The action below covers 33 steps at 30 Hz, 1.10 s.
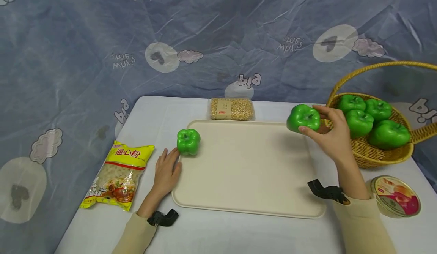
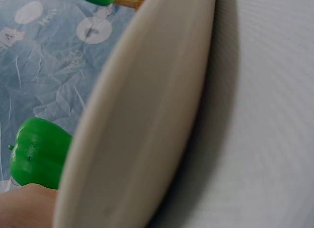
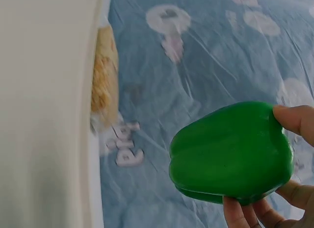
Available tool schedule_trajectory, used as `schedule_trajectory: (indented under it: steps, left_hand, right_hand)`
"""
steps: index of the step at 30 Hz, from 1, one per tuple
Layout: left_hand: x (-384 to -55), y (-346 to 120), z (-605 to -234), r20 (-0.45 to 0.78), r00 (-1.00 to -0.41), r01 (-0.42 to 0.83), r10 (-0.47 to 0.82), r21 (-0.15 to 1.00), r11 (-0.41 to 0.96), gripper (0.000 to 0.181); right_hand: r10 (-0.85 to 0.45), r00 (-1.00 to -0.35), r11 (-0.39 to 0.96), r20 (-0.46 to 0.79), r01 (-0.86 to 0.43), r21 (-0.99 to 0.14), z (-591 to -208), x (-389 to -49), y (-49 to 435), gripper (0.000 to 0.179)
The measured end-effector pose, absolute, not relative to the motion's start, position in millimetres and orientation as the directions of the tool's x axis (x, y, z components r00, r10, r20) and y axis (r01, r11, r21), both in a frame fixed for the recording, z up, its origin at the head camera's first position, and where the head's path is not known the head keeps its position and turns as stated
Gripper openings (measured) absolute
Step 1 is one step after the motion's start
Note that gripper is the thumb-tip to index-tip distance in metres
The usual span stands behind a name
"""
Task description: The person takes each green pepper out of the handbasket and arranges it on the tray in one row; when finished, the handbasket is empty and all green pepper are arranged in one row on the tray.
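Observation:
My right hand (image 1: 336, 134) grips a green bell pepper (image 3: 225, 149) between thumb and fingers, lifted over the upper right corner of the cream tray (image 1: 244, 163). Another green bell pepper (image 1: 188, 141) sits at the tray's upper left corner. Beside that corner is my left hand (image 1: 167, 173), its fingers loosely extended along the tray's left edge and the fingertips close to the pepper; whether they touch it I cannot tell. In the left wrist view the tray's rim (image 2: 132, 110) hides most of this hand. Several more green peppers (image 1: 358, 123) lie in the wicker basket (image 1: 368, 159) at the right.
A yellow bag of pasta (image 1: 119, 174) lies left of the tray. Behind the tray is a clear pack of yellow kernels (image 1: 240, 109). A round lidded tub (image 1: 396, 196) stands near my right forearm, and the basket's tall handle (image 1: 385, 65) arches over its peppers.

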<state>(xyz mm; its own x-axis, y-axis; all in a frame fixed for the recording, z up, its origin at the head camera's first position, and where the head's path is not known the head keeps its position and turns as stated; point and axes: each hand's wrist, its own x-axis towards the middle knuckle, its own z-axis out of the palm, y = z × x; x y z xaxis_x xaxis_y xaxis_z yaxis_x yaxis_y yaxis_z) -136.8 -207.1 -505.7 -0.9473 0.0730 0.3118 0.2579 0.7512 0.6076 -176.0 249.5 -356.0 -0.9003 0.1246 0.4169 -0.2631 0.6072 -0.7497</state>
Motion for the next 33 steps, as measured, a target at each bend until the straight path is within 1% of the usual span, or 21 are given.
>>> schedule_trajectory:
  steps: [3,8,14,18,23,29,33]
  left_hand:
    - [-137,-207,-506,0.309,-0.948,0.256,0.074,0.606,0.753,0.044]
    - [-138,-208,-505,0.292,-0.953,0.247,0.077,0.610,0.753,0.044]
    - [-137,-208,-505,0.293,-0.953,0.249,0.079,0.605,0.756,0.044]
    - [-137,-208,-506,0.293,-0.953,0.247,0.077,0.603,0.758,0.044]
    - [-137,-207,-506,0.287,-0.955,0.241,0.073,0.610,0.755,0.044]
    - [-137,-207,-506,0.295,-0.953,0.246,0.073,0.610,0.754,0.044]
    - [-137,-207,-505,0.284,-0.956,0.239,0.073,0.613,0.753,0.045]
  right_hand:
    - [0.041,-0.922,0.589,0.386,-0.290,-0.755,-362,-178,227,0.067]
    - [-0.071,-0.948,0.559,0.309,-0.294,-0.775,-372,-182,189,0.066]
    - [-0.180,-0.953,0.500,0.244,-0.302,-0.811,-383,-186,143,0.069]
    - [-0.240,-0.950,0.496,0.201,-0.297,-0.816,-390,-187,115,0.069]
    - [-0.285,-0.945,0.510,0.160,-0.290,-0.810,-398,-190,92,0.066]
    - [-0.296,-0.942,0.505,0.157,-0.294,-0.812,-404,-194,75,0.066]
    - [-0.308,-0.942,0.497,0.134,-0.280,-0.822,-406,-197,66,0.066]
